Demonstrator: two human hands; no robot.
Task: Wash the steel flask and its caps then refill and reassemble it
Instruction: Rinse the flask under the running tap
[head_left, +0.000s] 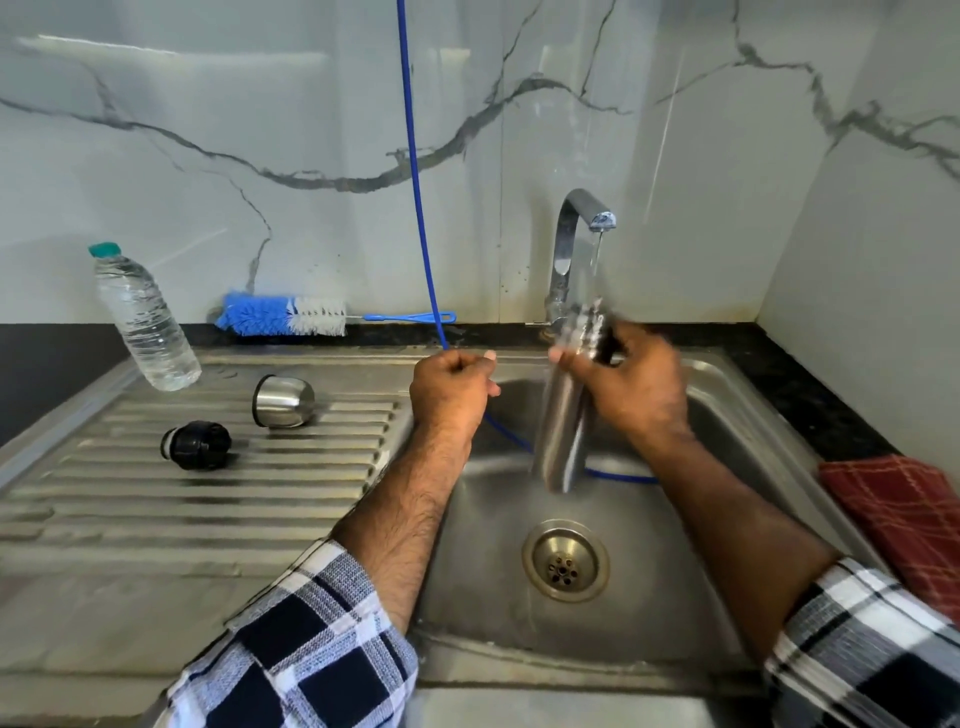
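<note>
Right hand (631, 387) first: its grip is wrapped round the upper part of the one steel flask (563, 436), a slim brushed-metal cylinder, blurred, held tilted over the sink basin (675, 597) with its top under the tap's (571, 244) thin stream. Left hand (452, 392) beside it, fingers curled tight, pinching a thin blue cord (415, 182) that runs straight up out of frame and loops down behind the flask into the basin. Two forearms, two checked sleeves, dark blue and white weave.

Out on the ribbed steel drainboard (156, 509), two caps lying well apart from the flask: one shiny steel cup cap (283, 401) on its side, one black ridged stopper (200, 444) nearer the viewer. One clear plastic water bottle (143, 317) with a green lid stands at the drainboard's back-left corner. One bottle brush (283, 316), blue and white bristles, blue wire handle, lies along the black table edge against the marbled wall. One round drain (565, 560) in the basin. One red checked cloth (904, 519) drapes at the right.
</note>
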